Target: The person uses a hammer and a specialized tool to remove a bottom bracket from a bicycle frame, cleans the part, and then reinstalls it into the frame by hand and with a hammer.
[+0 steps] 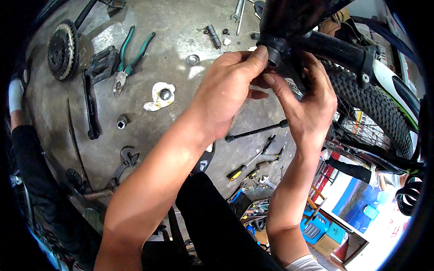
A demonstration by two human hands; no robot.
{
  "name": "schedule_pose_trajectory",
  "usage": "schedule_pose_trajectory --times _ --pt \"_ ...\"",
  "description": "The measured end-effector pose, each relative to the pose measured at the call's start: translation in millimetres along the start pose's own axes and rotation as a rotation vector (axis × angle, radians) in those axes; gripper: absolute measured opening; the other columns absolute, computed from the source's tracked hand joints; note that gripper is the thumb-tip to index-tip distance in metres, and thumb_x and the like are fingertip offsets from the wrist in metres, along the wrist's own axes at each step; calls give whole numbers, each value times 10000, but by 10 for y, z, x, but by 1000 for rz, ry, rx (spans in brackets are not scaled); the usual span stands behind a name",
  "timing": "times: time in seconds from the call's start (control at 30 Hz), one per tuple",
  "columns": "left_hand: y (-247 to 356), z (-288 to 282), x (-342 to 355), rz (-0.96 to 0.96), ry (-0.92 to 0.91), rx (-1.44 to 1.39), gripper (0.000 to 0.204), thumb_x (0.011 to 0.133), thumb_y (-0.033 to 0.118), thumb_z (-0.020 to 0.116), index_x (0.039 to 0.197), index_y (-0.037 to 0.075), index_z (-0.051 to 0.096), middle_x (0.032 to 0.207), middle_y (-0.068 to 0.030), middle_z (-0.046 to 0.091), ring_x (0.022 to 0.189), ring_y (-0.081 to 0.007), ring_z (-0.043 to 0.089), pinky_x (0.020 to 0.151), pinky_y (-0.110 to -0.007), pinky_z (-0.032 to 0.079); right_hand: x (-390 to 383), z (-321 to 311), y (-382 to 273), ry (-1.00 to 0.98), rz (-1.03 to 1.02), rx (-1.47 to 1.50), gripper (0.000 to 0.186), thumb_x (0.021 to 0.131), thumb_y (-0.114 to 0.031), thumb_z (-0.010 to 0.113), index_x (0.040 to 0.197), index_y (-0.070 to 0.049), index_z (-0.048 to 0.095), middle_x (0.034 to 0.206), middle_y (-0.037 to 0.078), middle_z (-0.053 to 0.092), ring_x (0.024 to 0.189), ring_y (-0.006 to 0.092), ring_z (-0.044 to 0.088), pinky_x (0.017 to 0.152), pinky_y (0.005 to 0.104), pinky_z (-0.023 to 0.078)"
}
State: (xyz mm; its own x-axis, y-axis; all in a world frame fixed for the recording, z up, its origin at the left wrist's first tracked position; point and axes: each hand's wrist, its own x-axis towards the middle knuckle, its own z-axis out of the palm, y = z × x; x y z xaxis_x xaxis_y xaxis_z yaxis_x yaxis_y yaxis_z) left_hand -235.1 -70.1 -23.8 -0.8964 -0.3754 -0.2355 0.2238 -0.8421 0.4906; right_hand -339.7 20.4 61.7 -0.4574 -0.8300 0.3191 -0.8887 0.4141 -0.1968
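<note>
A black bicycle frame rises at the upper right, with a short black cylindrical fitting at its lower end. My left hand pinches this fitting, its thumb pressed on the near side and the other fingers partly hidden beneath. Close by on the right, my right hand is closed below the frame, its thumb reaching toward the left fingertips. Its fingers curl up behind dark parts, so what they grip is hidden. A knobbly tyre stands just beyond the right hand.
On the concrete floor lie green-handled pliers, a pedal crank, a toothed chainring, a metal ring on a white wipe, a socket, an adjustable wrench and a screwdriver. Another person's dark sleeve is at left.
</note>
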Motion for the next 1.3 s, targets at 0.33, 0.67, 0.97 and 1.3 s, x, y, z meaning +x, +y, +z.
schedule_pose_trajectory --times 0.33,0.67,0.97,1.3 --pt "-95 -38 -57 -147 -47 -291 442 1053 459 454 1210 92 645 1170 -59 680 1063 -204 625 916 -404 488 41 47 -93 -13 136 -38 497 700 -311 892 1046 -28 676 990 132 704 893 338 697 764 388 548" --pt "-97 1 -45 -170 -60 -370 442 1053 466 444 1232 113 640 1212 -37 669 1089 -202 605 938 -423 470 -26 102 -77 62 57 -73 567 722 -291 886 1135 9 638 1064 152 690 937 313 683 815 373 533" --pt "-92 -44 18 -78 -61 -305 380 1040 402 517 1174 77 660 1074 -43 700 993 -182 641 893 -438 512 -28 198 -52 144 -23 -252 657 631 -416 883 1086 -18 626 1082 146 676 909 360 691 745 408 567" --pt "-37 -60 4 -66 -20 -148 356 1042 371 519 1101 54 670 1005 -41 691 936 -164 643 826 -390 508 -47 348 -27 261 -37 -234 562 598 -318 876 1039 -22 689 1003 124 713 876 322 716 773 375 570"
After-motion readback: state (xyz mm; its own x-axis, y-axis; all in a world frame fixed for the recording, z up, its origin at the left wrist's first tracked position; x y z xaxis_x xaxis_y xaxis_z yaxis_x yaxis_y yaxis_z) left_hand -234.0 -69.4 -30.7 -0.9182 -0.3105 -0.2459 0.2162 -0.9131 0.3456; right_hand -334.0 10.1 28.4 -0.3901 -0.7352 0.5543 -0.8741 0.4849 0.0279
